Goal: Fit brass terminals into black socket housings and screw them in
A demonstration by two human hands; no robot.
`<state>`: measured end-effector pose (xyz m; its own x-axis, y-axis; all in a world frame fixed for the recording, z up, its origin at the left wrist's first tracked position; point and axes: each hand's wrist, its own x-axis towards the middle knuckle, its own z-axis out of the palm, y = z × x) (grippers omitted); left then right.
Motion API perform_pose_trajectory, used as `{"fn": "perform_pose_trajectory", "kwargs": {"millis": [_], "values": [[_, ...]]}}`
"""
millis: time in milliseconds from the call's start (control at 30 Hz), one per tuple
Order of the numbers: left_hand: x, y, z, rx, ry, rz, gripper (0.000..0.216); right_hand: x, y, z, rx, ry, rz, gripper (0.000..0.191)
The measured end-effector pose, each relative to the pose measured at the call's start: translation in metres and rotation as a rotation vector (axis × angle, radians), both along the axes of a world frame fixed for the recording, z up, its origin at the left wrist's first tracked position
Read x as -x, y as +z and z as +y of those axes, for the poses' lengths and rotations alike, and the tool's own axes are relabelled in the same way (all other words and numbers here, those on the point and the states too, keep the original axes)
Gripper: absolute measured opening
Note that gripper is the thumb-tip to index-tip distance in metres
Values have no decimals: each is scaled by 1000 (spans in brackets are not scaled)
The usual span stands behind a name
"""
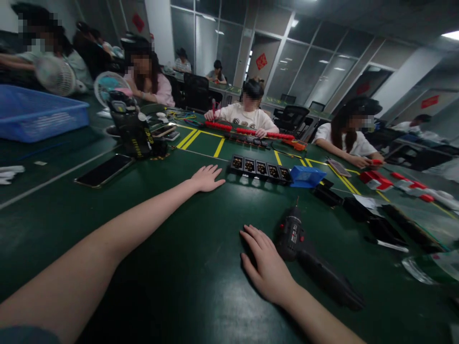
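My left hand (pixel 208 178) lies flat on the green tabletop (pixel 172 248), fingers spread and holding nothing. Just right of its fingertips, apart from them, is a black power strip housing (pixel 261 169) with a row of sockets showing metal parts. Against the housing's right end sits a small blue tray (pixel 307 176). Closer to me, my right hand (pixel 267 263) also rests on the table, fingers stretched out and nothing in it. Right beside it lies a black cordless screwdriver (pixel 292 234), its bit pointing away from me; whether the hand touches it I cannot tell.
At left are a blue basket (pixel 43 114), a phone (pixel 104 170) and a black bag-like holder (pixel 131 129). Black casings (pixel 375 217), a marker (pixel 390 245) and red parts (pixel 376 180) lie right. Across the table, a person (pixel 247 114) handles red strips (pixel 265 134).
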<state>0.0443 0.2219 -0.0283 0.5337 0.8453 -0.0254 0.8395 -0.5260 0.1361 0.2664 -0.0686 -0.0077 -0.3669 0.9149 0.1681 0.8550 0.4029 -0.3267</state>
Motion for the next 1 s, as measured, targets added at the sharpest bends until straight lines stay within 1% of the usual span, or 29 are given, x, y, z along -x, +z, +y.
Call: {"fn": "perform_pose_trajectory", "kwargs": {"millis": [167,267,333,400,533,633,700,767,833,933,1000], "values": [[76,5,-38,10,41,15,80,0,-1,0,-9,2,-5,49],[102,6,-46,19,29,-5,78,0,-1,0,-16,3,-5,49],[108,6,-41,7,57,-17,76,0,-1,0,-19,0,-1,49],[108,5,-33,-19,138,-23,77,0,-1,0,-13,-1,4,49],[115,2,-16,-105,390,-47,84,0,0,0,5,-7,5,49],[130,0,-5,-181,592,-34,87,0,0,0,6,-8,5,50],[140,-1,0,-208,691,-12,88,-1,-1,-1,8,-5,3,50],[145,-2,2,-216,721,-3,87,-1,-2,-1,13,-2,12,49],[146,-2,2,-221,705,-3,86,-2,-4,0,14,-15,60,48],[143,0,-2,-225,670,2,84,-5,-6,6,-1,-96,166,44],[141,3,-4,-223,654,4,82,-10,-8,12,-23,-165,187,43]]}}
